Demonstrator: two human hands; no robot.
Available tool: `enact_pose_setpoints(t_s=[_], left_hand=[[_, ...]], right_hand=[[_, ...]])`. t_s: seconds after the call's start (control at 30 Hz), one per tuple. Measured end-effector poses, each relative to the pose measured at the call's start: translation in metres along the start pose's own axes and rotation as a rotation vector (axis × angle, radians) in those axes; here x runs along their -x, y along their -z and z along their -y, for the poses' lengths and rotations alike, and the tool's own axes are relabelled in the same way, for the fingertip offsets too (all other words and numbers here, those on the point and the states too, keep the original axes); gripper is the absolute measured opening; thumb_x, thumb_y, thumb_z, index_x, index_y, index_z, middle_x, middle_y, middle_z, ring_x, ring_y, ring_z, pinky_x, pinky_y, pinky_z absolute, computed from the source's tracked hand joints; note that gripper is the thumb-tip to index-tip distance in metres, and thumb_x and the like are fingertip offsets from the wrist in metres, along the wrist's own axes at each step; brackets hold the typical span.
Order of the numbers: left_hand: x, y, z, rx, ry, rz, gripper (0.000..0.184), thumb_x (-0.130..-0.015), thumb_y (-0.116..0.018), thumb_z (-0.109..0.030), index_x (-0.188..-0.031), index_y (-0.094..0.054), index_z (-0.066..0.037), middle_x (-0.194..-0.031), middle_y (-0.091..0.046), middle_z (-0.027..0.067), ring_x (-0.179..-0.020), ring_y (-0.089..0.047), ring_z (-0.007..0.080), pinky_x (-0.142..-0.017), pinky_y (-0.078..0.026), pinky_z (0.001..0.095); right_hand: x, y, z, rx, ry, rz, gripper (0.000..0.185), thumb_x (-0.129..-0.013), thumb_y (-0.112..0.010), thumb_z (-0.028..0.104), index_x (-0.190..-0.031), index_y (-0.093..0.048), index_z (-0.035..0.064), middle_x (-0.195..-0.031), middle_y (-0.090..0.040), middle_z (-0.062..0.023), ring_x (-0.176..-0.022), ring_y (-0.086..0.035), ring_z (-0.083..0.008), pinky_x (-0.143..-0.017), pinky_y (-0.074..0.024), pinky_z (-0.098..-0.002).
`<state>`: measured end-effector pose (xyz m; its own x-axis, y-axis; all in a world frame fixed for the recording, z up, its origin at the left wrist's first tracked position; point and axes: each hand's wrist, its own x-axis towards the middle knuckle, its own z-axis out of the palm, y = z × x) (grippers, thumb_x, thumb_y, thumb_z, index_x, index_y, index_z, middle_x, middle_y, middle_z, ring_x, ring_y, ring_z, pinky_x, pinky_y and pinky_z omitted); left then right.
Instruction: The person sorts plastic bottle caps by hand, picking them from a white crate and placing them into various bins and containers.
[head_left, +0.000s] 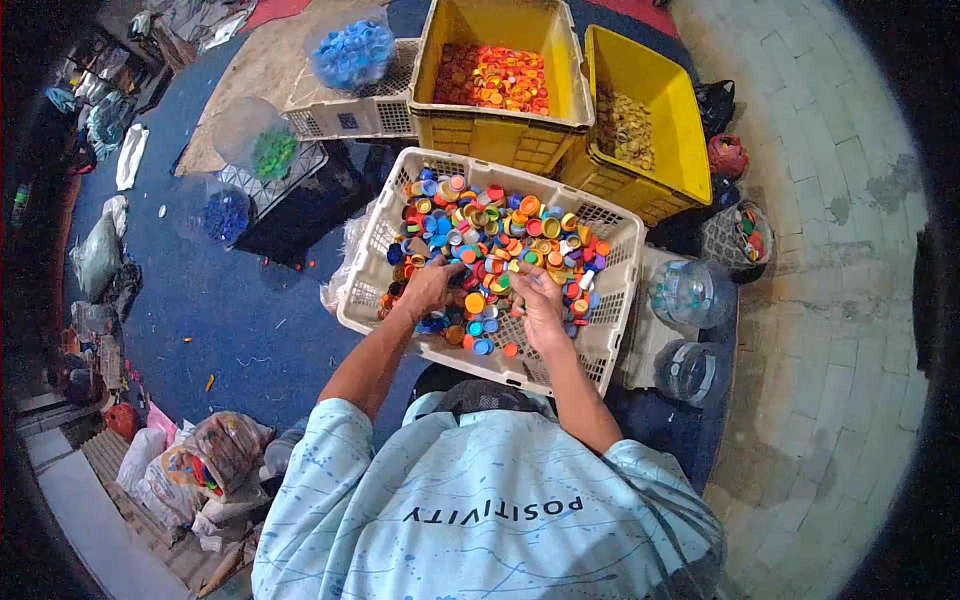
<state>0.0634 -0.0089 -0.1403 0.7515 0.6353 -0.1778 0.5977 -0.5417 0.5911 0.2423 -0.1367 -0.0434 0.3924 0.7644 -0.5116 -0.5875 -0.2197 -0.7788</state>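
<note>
A white plastic crate (627, 300) full of mixed coloured bottle caps (490, 225) is in front of me, slightly tilted in the view. My left hand (430, 286) reaches into the caps left of the middle. Its fingers stretch to the right, apart, with the tips partly hidden among the caps. To its right, my right hand (541, 302) is over the caps with curled fingers. Caps lie around its fingertips, and what they pinch is too small to tell. A yellow cap (474, 302) lies between the hands.
Behind the crate stand a yellow bin (500, 130) of orange and red caps and another yellow bin (690, 150) of pale caps. Clear containers of blue caps (352, 52) and green caps (274, 153) stand left. Clear tubs (690, 293) sit right, stuffed sacks (215, 455) lower left.
</note>
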Motion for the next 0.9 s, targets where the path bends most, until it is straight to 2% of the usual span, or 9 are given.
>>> enact_pose_setpoints(t_s=[0.1, 0.2, 0.3, 0.4, 0.5, 0.6, 0.7, 0.8, 0.9], left_hand=[[-0.002, 0.004, -0.004, 0.034, 0.027, 0.039, 0.052, -0.072, -0.075, -0.030, -0.118, -0.061, -0.013, -0.106, -0.059, 0.0195, -0.096, -0.059, 0.0388, -0.079, -0.050, 0.0447], [-0.007, -0.008, 0.007, 0.096, -0.039, -0.046, 0.045, -0.074, -0.074, -0.032, -0.112, -0.064, -0.010, -0.095, -0.064, 0.0188, -0.090, -0.062, 0.0358, -0.076, -0.050, 0.0418], [-0.010, 0.003, 0.001, 0.244, 0.114, 0.109, 0.037, -0.078, -0.072, -0.031, -0.106, -0.067, -0.006, -0.088, -0.068, 0.0177, -0.083, -0.065, 0.0319, -0.073, -0.050, 0.0388], [-0.004, -0.003, 0.009, 0.503, 0.093, -0.084, 0.038, -0.078, -0.072, -0.032, -0.103, -0.068, -0.004, -0.073, -0.068, 0.0152, -0.068, -0.066, 0.0314, -0.066, -0.051, 0.0371], [-0.002, 0.010, 0.001, 0.427, 0.134, -0.028, 0.036, -0.080, -0.070, -0.029, -0.106, -0.067, -0.003, -0.078, -0.069, 0.0162, -0.072, -0.067, 0.0268, -0.067, -0.051, 0.0363], [0.000, 0.016, -0.004, 0.272, 0.146, -0.182, 0.030, -0.084, -0.065, -0.024, -0.104, -0.067, -0.002, -0.083, -0.069, 0.0170, -0.075, -0.067, 0.0230, -0.068, -0.051, 0.0365], [0.003, 0.021, -0.014, 0.567, 0.291, -0.327, 0.022, -0.086, -0.061, -0.020, -0.098, -0.065, -0.002, -0.088, -0.067, 0.0129, -0.071, -0.064, 0.0217, -0.065, -0.051, 0.0347], [0.015, 0.031, -0.026, 1.373, 0.462, -0.292, 0.016, -0.086, -0.058, -0.019, -0.094, -0.058, -0.006, -0.088, -0.062, 0.0077, -0.065, -0.060, 0.0192, -0.061, -0.051, 0.0312], [0.039, 0.060, -0.053, 1.694, 0.328, -0.314, 0.017, -0.085, -0.055, -0.018, -0.099, -0.051, -0.008, -0.084, -0.058, 0.0055, -0.062, -0.057, 0.0163, -0.057, -0.051, 0.0282]], right_hand=[[0.001, 0.001, -0.001, -0.015, -0.019, 0.007, 0.039, -0.079, -0.075, 0.018, -0.108, -0.053, 0.0061, -0.080, -0.054, 0.0011, -0.060, -0.044, -0.0052, -0.050, -0.0348, -0.0209], [0.001, 0.005, -0.004, -0.028, -0.024, 0.016, 0.038, -0.079, -0.075, 0.019, -0.108, -0.054, 0.0064, -0.079, -0.053, 0.0016, -0.059, -0.044, -0.0053, -0.050, -0.0346, -0.0213], [0.001, 0.007, -0.004, -0.061, -0.054, 0.013, 0.035, -0.083, -0.071, 0.016, -0.111, -0.053, 0.0056, -0.081, -0.054, 0.0010, -0.060, -0.045, -0.0053, -0.050, -0.0357, -0.0213], [0.000, 0.007, 0.000, -0.140, -0.094, 0.012, 0.032, -0.086, -0.067, 0.015, -0.113, -0.053, 0.0055, -0.082, -0.054, 0.0011, -0.061, -0.046, -0.0062, -0.052, -0.0369, -0.0213], [-0.002, 0.009, 0.000, -0.234, -0.119, 0.037, 0.030, -0.087, -0.065, 0.018, -0.113, -0.054, 0.0057, -0.081, -0.053, 0.0010, -0.062, -0.048, -0.0076, -0.053, -0.0387, -0.0219], [-0.003, 0.012, 0.003, -0.377, -0.186, 0.095, 0.025, -0.089, -0.060, 0.020, -0.108, -0.057, 0.0050, -0.082, -0.057, -0.0014, -0.064, -0.052, -0.0104, -0.056, -0.0424, -0.0244], [-0.004, 0.012, 0.005, -0.464, -0.200, 0.177, 0.026, -0.089, -0.054, 0.022, -0.107, -0.058, 0.0036, -0.086, -0.060, -0.0044, -0.069, -0.057, -0.0145, -0.059, -0.0464, -0.0284], [-0.003, 0.008, 0.010, -0.471, -0.197, 0.232, 0.032, -0.087, -0.050, 0.024, -0.109, -0.058, 0.0023, -0.093, -0.063, -0.0080, -0.081, -0.061, -0.0196, -0.068, -0.0496, -0.0337], [-0.003, -0.005, 0.016, -0.468, -0.220, 0.302, 0.034, -0.087, -0.048, 0.024, -0.112, -0.057, 0.0017, -0.100, -0.064, -0.0117, -0.090, -0.062, -0.0226, -0.078, -0.0502, -0.0363]])
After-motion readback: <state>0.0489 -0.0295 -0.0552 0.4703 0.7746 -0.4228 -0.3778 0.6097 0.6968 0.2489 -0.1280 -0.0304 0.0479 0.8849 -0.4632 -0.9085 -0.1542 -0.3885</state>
